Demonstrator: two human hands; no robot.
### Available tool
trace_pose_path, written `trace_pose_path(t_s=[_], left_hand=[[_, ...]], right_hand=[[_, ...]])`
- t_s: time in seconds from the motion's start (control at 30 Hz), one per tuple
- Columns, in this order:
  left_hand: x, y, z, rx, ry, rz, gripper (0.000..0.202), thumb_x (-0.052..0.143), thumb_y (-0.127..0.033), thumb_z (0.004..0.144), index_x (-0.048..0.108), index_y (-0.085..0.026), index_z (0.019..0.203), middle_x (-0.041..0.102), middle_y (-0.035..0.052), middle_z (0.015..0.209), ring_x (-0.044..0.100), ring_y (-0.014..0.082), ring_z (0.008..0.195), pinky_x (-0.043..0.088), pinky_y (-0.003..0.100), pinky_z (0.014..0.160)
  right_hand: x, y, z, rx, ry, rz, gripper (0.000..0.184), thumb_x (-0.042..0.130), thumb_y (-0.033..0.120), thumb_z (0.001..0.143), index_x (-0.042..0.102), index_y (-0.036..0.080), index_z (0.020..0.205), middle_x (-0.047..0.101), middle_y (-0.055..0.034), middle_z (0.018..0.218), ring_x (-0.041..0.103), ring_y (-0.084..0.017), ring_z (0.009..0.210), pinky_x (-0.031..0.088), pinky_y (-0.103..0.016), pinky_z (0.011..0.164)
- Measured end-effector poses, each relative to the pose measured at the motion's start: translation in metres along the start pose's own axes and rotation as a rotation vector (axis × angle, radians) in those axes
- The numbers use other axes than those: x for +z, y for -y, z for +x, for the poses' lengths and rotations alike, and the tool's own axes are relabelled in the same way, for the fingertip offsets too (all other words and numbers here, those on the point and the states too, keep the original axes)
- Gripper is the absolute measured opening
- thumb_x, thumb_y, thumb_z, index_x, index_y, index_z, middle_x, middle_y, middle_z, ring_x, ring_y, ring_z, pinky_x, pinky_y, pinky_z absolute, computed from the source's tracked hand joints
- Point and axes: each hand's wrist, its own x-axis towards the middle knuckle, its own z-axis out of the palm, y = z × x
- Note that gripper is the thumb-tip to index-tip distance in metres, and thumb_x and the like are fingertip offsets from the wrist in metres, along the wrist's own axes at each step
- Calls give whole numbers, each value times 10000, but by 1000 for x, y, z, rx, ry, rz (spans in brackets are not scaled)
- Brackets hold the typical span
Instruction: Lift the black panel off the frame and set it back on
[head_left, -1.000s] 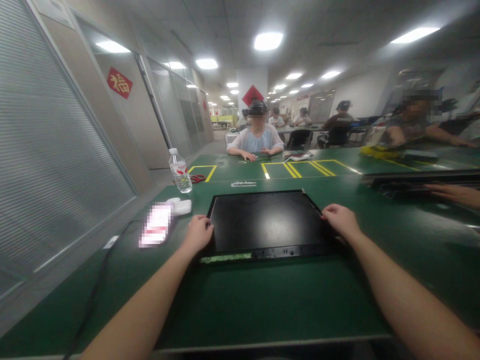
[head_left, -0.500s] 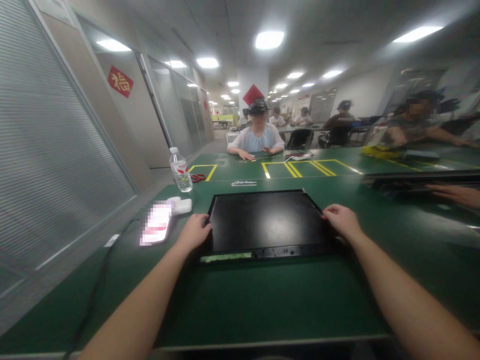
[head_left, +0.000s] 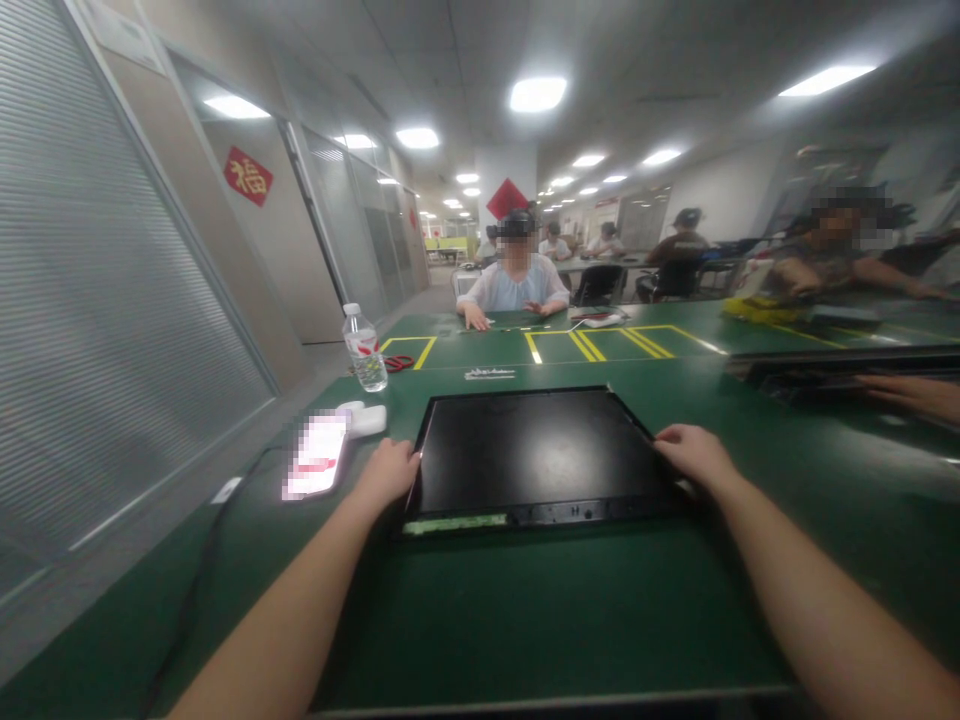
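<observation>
- Left hand (head_left: 388, 472): fingers curled, grasping the left edge of the black panel.
- Right hand (head_left: 694, 452): thumb and fingertips pinching the panel's right edge.
- Black panel (head_left: 525, 450): one, thin and framed, glossy, lay face up between the two hands, a pale green strip along its near edge.
- Surface (head_left: 562, 610): green, extended beneath both hands.
- Phone (head_left: 322, 455): screen lit, partly blurred, lay left of the left hand.
- White case (head_left: 367, 420): sat just beyond the left hand, beside the phone.
- Water bottle (head_left: 365, 350): clear, upright, stood farther beyond the left hand.
- Red-handled scissors (head_left: 399, 363): lay near the bottle.
- Black cable (head_left: 196, 570): ran well left of the left hand.
- Co-worker's hand (head_left: 907, 392): rested well right of the right hand, at a dark object.
</observation>
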Motion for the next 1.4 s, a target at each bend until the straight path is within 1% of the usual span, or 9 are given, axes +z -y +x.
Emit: trace_pose_path(t_s=[0.13, 0.27, 0.37, 0.43, 0.53, 0.67, 0.87, 1.17, 1.4], left_hand=[[-7, -2, 1, -13, 5, -77, 229, 516, -268, 905, 585, -210, 694, 661, 107, 799, 671, 271, 813, 481, 328, 715], [-12, -2, -1, -62, -42, -304, 258, 534, -246, 892, 453, -238, 648, 596, 15, 655, 628, 212, 703, 415, 278, 605], [-10, -3, -4, -164, -102, -608, 180, 579, -252, 853, 481, -230, 704, 580, -17, 633, 617, 192, 652, 425, 267, 583], [-9, -6, -5, -239, -93, -831, 101, 618, -258, 824, 532, -214, 794, 615, -19, 655, 631, 186, 630, 458, 269, 583], [-11, -11, -7, -343, -57, -1036, 168, 656, -253, 800, 584, -198, 942, 661, -18, 676, 659, 183, 604, 498, 278, 591], [-16, -16, -7, -462, -42, -1123, 262, 692, -250, 799, 616, -203, 1046, 672, -26, 641, 659, 183, 551, 510, 281, 571], [-16, -19, -8, -523, -28, -1207, 246, 675, -193, 832, 620, -194, 1071, 649, -37, 579, 629, 158, 485, 504, 259, 520], [-9, -17, -2, -515, 40, -1451, 243, 640, -174, 904, 612, -203, 1144, 663, -36, 620, 662, 142, 507, 529, 241, 523], [-9, -16, -7, -451, 139, -1553, 550, 776, -144, 817, 582, -205, 1328, 725, -11, 654, 695, 188, 505, 575, 293, 538]], right_hand=[[3, 2, -2, -38, -49, -95, 159, 653, 240, 757, 780, 208, 847, 776, -78, 895, 712, -228, 789, 507, -297, 671], [5, 5, -4, -47, -58, -149, 187, 631, 226, 781, 784, 202, 886, 775, -90, 934, 709, -238, 822, 496, -306, 674], [6, 5, -5, -40, -55, -153, 193, 614, 216, 802, 780, 203, 900, 775, -88, 939, 706, -230, 809, 483, -298, 662], [6, 5, -5, -33, -60, -166, 187, 611, 221, 809, 778, 208, 894, 774, -85, 921, 705, -227, 798, 473, -292, 646], [6, 5, -4, -40, -79, -170, 165, 626, 233, 798, 775, 213, 865, 771, -82, 892, 704, -227, 798, 460, -285, 626], [7, 3, -3, -31, -74, -125, 145, 642, 232, 765, 767, 220, 837, 767, -68, 850, 694, -208, 730, 459, -276, 603], [7, 4, -4, -29, -69, -142, 210, 614, 240, 779, 784, 214, 899, 765, -90, 897, 697, -233, 775, 485, -308, 647], [5, 6, -8, -36, -66, -173, 220, 589, 236, 810, 779, 210, 919, 765, -94, 931, 697, -235, 812, 477, -304, 650], [4, 10, -9, -9, -46, -170, 205, 597, 239, 819, 773, 201, 915, 763, -89, 948, 696, -229, 841, 477, -298, 669]])
